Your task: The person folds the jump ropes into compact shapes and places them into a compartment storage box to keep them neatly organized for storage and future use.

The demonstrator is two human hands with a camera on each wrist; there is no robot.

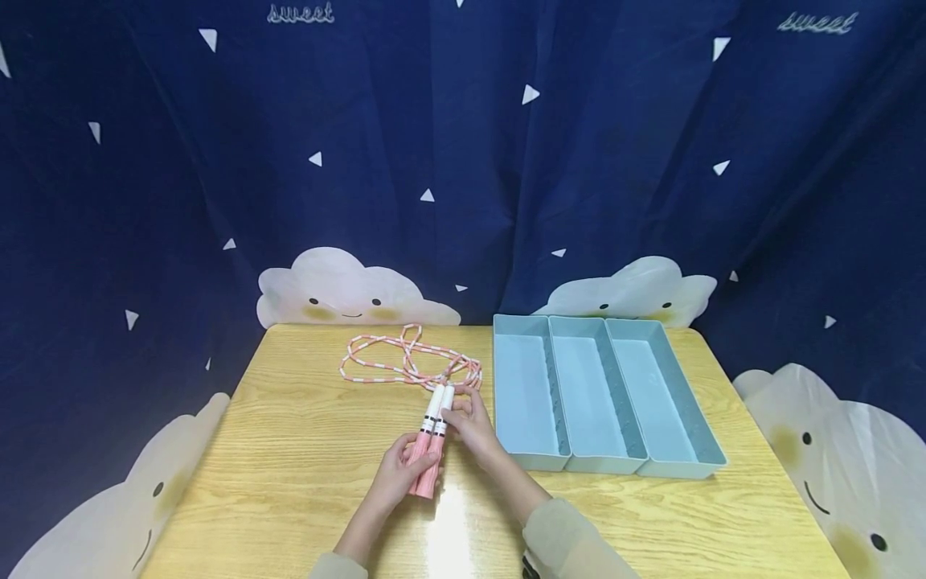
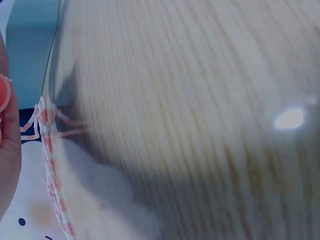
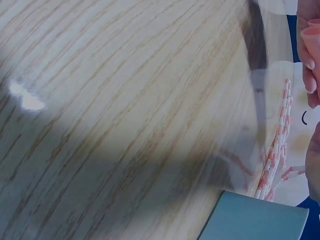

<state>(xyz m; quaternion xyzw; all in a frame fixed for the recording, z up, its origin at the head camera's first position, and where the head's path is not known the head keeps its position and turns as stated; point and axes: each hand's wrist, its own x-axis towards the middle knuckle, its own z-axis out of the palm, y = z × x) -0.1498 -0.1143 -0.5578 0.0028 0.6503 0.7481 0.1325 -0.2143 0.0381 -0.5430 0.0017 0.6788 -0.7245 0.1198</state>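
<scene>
A jump rope [image 1: 436, 446] has two pink-and-white handles, held side by side above the table. My left hand [image 1: 393, 476] grips both pink grips, thumb across the top. With its thumb and fingers, my right hand [image 1: 473, 422] pinches the white upper end of the handles. The pink-and-white beaded cord [image 1: 376, 379] lies in loose loops on the table beyond the hands. In the left wrist view, part of the left hand [image 2: 9, 165] shows at the edge, beside a round handle end [image 2: 3, 93]. The right wrist view catches the cord [image 3: 272, 157] low along the table.
To the right of the hands stands a light blue organizer [image 1: 600, 465] with three long compartments side by side. The wooden table [image 1: 289, 450] reaches back to a dark blue curtain [image 1: 376, 145] printed with white clouds and triangles.
</scene>
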